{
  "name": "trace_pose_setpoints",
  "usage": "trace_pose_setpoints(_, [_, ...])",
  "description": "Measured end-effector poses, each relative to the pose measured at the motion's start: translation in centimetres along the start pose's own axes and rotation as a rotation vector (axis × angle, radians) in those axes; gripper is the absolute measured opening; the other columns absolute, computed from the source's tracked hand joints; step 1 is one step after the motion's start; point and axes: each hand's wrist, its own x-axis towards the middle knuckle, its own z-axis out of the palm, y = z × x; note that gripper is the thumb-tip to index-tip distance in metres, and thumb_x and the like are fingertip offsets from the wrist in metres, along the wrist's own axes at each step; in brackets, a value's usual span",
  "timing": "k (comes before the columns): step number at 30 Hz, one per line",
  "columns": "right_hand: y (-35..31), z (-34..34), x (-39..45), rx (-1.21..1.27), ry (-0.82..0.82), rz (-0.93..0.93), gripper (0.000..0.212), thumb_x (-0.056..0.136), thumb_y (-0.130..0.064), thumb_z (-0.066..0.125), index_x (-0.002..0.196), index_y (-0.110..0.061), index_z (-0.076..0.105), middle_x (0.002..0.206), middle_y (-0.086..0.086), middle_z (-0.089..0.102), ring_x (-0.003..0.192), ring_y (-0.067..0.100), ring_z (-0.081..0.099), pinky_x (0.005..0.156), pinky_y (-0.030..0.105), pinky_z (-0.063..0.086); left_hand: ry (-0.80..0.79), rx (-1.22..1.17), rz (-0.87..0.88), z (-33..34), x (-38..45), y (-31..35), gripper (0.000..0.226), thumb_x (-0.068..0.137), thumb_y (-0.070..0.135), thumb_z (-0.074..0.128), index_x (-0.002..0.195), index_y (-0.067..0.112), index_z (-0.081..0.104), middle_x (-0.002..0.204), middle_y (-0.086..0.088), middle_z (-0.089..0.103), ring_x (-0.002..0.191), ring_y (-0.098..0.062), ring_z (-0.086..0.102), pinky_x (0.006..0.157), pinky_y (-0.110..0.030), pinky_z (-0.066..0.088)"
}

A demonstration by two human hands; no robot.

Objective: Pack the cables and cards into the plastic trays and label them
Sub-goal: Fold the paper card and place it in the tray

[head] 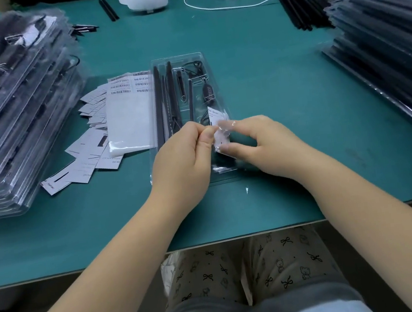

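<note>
A clear plastic tray (183, 62) holding black cables (166, 98) lay mid-table (270, 96). Over its near end, a small white label (220, 136) was pinched between left hand (181, 156) and right hand (258, 144), fingers curled. Barcode sheet (129, 108) and cards (89, 141) were noted just left; tray stacks (13, 114) at far left.

teal-topped table (285, 110) fills the view, pale front edge, dark floor (15, 303) below it, even flat lighting

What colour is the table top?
Teal green table top, clearest in the head view.
</note>
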Motion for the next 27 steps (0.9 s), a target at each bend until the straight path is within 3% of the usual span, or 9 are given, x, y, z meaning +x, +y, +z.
trace_pose_setpoints(3, [-0.2, 0.5, 0.2, -0.051, 0.025, 0.009, 0.043, 0.087, -0.05, 0.057, 0.128, -0.036, 0.058, 0.138, -0.016, 0.049, 0.132, 0.016, 0.032, 0.113, 0.04, 0.023, -0.01, 0.009, 0.009, 0.1, 0.0, -0.1, 0.028, 0.1, 0.031, 0.039, 0.092, 0.014, 0.06, 0.077, 0.007, 0.062, 0.075, -0.017, 0.057, 0.07, -0.041, 0.046])
trace_pose_setpoints(7, [-0.5, 0.7, 1.0, -0.146, -0.002, 0.008, 0.046, 0.084, -0.057, 0.05, 0.128, -0.046, 0.052, 0.14, -0.023, 0.039, 0.126, 0.014, 0.026, 0.101, 0.03, 0.015, -0.03, 0.067, 0.062, 0.1, -0.2, 0.0, 0.037, 0.092, 0.037, 0.034, 0.097, 0.015, 0.062, 0.085, 0.007, 0.065, 0.079, -0.015, 0.056, 0.067, -0.035, 0.042])
trace_pose_setpoints(9, [-0.3, 0.5, 1.3, -0.14, -0.028, 0.015, 0.046, 0.08, -0.058, 0.046, 0.125, -0.048, 0.053, 0.139, -0.027, 0.038, 0.123, 0.013, 0.026, 0.098, 0.029, 0.014, -0.047, 0.127, 0.148, 0.1, -0.4, 0.0, 0.033, 0.092, 0.035, 0.038, 0.093, 0.012, 0.061, 0.099, -0.002, 0.069, 0.086, -0.022, 0.057, 0.072, -0.039, 0.042])
trace_pose_setpoints(12, [0.3, 0.6, 1.6, -0.102, -0.016, 0.035, 0.051, 0.08, -0.053, 0.052, 0.131, -0.047, 0.048, 0.141, -0.028, 0.037, 0.125, 0.013, 0.025, 0.097, 0.027, 0.011, -0.077, 0.185, 0.239, 0.1, -0.5, 0.0, 0.024, 0.091, 0.029, 0.047, 0.088, 0.011, 0.062, 0.109, -0.002, 0.069, 0.087, -0.023, 0.054, 0.074, -0.03, 0.037])
trace_pose_setpoints(15, [0.6, 0.8, 2.0, -0.05, -0.016, 0.12, 0.065, 0.072, -0.063, 0.052, 0.135, -0.048, 0.044, 0.143, -0.027, 0.036, 0.13, 0.014, 0.023, 0.108, 0.036, 0.013, -0.086, 0.229, 0.293, 0.0, -0.6, -0.1, 0.022, 0.088, 0.028, 0.055, 0.086, 0.009, 0.065, 0.104, -0.001, 0.07, 0.096, -0.025, 0.053, 0.083, -0.032, 0.041])
trace_pose_setpoints(18, [0.7, 1.0, 2.1, -0.049, 0.018, 0.13, 0.059, 0.074, -0.059, 0.057, 0.131, -0.05, 0.048, 0.144, -0.024, 0.033, 0.133, 0.016, 0.021, 0.111, 0.039, 0.016, -0.113, 0.202, 0.304, -0.2, -0.7, -0.2, 0.02, 0.086, 0.027, 0.058, 0.085, 0.008, 0.066, 0.096, 0.001, 0.069, 0.106, -0.027, 0.054, 0.089, -0.034, 0.042])
trace_pose_setpoints(21, [0.7, 1.1, 2.1, 0.001, 0.072, 0.187, 0.058, 0.067, -0.059, 0.064, 0.124, -0.055, 0.052, 0.14, -0.018, 0.029, 0.131, 0.016, 0.021, 0.11, 0.042, 0.023, -0.181, 0.152, 0.27, -0.5, -0.7, -0.3, 0.018, 0.086, 0.028, 0.055, 0.086, 0.013, 0.064, 0.111, 0.001, 0.067, 0.12, -0.019, 0.047, 0.095, -0.024, 0.033])
trace_pose_setpoints(25, [0.5, 0.8, 2.7, 0.11, 0.077, 0.252, 0.058, 0.068, -0.046, 0.075, 0.121, -0.051, 0.055, 0.127, -0.017, 0.035, 0.127, 0.015, 0.027, 0.11, 0.042, 0.026, -0.212, 0.125, 0.254, -0.5, -0.8, -0.4, 0.017, 0.087, 0.029, 0.049, 0.086, 0.016, 0.06, 0.116, -0.001, 0.065, 0.126, -0.006, 0.04, 0.111, -0.051, 0.028])
trace_pose_setpoints(27, [0.5, 0.6, 2.9, 0.079, 0.115, 0.234, 0.066, 0.067, -0.038, 0.078, 0.128, -0.04, 0.052, 0.133, -0.01, 0.038, 0.129, 0.018, 0.029, 0.109, 0.04, 0.028, -0.196, 0.158, 0.266, -0.2, -0.8, -0.4, 0.018, 0.088, 0.028, 0.048, 0.087, 0.014, 0.059, 0.115, -0.004, 0.065, 0.121, -0.005, 0.039, 0.111, -0.052, 0.025])
